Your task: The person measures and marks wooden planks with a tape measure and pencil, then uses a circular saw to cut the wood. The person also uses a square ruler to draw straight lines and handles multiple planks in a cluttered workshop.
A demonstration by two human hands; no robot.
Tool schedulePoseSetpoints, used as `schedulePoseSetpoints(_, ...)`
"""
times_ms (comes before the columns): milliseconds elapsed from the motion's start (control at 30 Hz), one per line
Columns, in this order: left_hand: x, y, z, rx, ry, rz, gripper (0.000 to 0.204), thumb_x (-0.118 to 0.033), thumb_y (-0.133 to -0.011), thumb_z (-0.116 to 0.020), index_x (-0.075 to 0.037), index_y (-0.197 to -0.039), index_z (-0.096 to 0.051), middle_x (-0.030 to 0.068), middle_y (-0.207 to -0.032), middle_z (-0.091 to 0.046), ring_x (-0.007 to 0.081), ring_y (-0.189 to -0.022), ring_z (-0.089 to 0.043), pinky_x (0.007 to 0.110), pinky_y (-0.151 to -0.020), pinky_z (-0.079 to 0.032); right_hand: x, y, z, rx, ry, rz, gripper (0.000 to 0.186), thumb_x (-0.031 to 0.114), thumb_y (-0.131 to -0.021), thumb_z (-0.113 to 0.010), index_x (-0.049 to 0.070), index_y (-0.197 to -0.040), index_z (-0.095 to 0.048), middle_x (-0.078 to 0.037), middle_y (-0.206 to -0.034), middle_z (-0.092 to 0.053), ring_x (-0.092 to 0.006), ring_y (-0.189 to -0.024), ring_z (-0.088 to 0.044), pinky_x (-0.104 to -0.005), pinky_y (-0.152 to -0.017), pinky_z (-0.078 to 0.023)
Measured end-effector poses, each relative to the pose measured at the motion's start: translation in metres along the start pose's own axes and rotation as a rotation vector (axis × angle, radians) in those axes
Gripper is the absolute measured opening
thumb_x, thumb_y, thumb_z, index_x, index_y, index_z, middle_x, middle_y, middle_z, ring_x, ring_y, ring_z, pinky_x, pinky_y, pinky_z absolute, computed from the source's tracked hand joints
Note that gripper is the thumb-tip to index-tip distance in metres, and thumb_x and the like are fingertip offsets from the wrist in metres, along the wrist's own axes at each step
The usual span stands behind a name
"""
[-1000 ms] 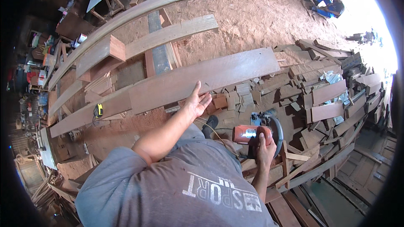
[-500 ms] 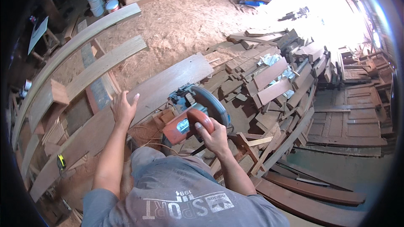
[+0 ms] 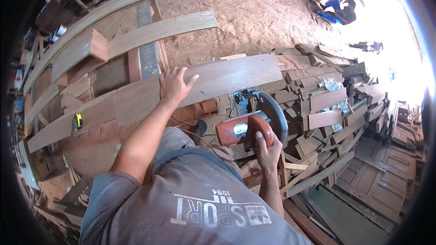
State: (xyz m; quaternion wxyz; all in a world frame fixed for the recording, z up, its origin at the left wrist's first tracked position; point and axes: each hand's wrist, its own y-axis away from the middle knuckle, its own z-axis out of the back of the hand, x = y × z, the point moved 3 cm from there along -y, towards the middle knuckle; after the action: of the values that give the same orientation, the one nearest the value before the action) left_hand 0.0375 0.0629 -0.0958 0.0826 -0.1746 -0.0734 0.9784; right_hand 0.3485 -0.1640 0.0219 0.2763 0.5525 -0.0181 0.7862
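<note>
My left hand (image 3: 174, 86) lies on a long wooden board (image 3: 231, 75), its fingers over the far edge and the thumb stretched apart. My right hand (image 3: 270, 150) is closed around the rear handle of an orange-red circular saw (image 3: 234, 129) with a rounded blade guard. The saw's front is at the board's near edge, close to its right end; whether the blade touches the wood is hidden. A yellow and black tape measure (image 3: 77, 121) rests on the board's left stretch.
Long planks (image 3: 163, 31) and a wooden block (image 3: 81, 56) lie across supports at left. Offcuts (image 3: 324, 100) are heaped at right, near panelled doors (image 3: 386, 168). A cord runs by my foot (image 3: 200, 128). A person (image 3: 338, 12) sits far off at upper right.
My view has turned, so the board, the saw and the seated person appear further right. The left hand stays on the board, and the right hand still grips the saw.
</note>
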Motion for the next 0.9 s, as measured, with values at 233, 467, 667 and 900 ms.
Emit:
schedulePoseSetpoints(233, 0.002, 0.002, -0.005, -0.041, 0.055, -0.006, 0.059, -0.062, -0.098, -0.073, -0.009, -0.124, -0.074, 0.0088, -0.12, -0.072, 0.0321, -0.118, -0.066, 0.052, -0.101, -0.048, 0.004, -0.019, -0.014, 0.033, 0.089, 0.048, 0.04, 0.027, -0.102, -0.078, -0.005, -0.125, -0.076, -0.01, -0.094, -0.078, -0.0129, -0.086, -0.07, -0.0327, -0.08, -0.057)
schedulePoseSetpoints(467, 0.006, 0.003, -0.009, 0.053, 0.106, 0.047, 0.067, -0.068, -0.101, -0.064, -0.01, -0.132, -0.074, 0.0103, -0.13, -0.073, 0.0313, -0.126, -0.063, 0.052, -0.11, -0.042, 0.019, -0.04, -0.03, 0.085, 0.103, 0.015, 0.037, 0.024, -0.105, -0.074, -0.004, -0.127, -0.076, -0.006, -0.087, -0.075, -0.0101, -0.075, -0.067, -0.0298, -0.066, -0.053)
schedulePoseSetpoints(667, 0.004, 0.004, -0.007, 0.052, 0.11, 0.044, 0.069, -0.068, -0.101, -0.063, -0.009, -0.137, -0.074, 0.0102, -0.132, -0.072, 0.0315, -0.129, -0.063, 0.052, -0.111, -0.043, 0.018, -0.044, -0.028, 0.131, 0.033, -0.027, 0.034, 0.024, -0.107, -0.071, -0.002, -0.129, -0.076, -0.002, -0.083, -0.073, -0.0068, -0.068, -0.063, -0.0266, -0.059, -0.049)
schedulePoseSetpoints(900, 0.006, 0.004, -0.009, 0.088, 0.121, 0.078, 0.071, -0.069, -0.101, -0.063, -0.01, -0.141, -0.072, 0.0111, -0.139, -0.07, 0.0321, -0.133, -0.062, 0.053, -0.115, -0.042, 0.03, -0.041, -0.037, 0.118, 0.024, -0.036, 0.033, 0.025, -0.109, -0.07, -0.003, -0.125, -0.073, -0.002, -0.078, -0.068, -0.0081, -0.062, -0.061, -0.0259, -0.053, -0.049)
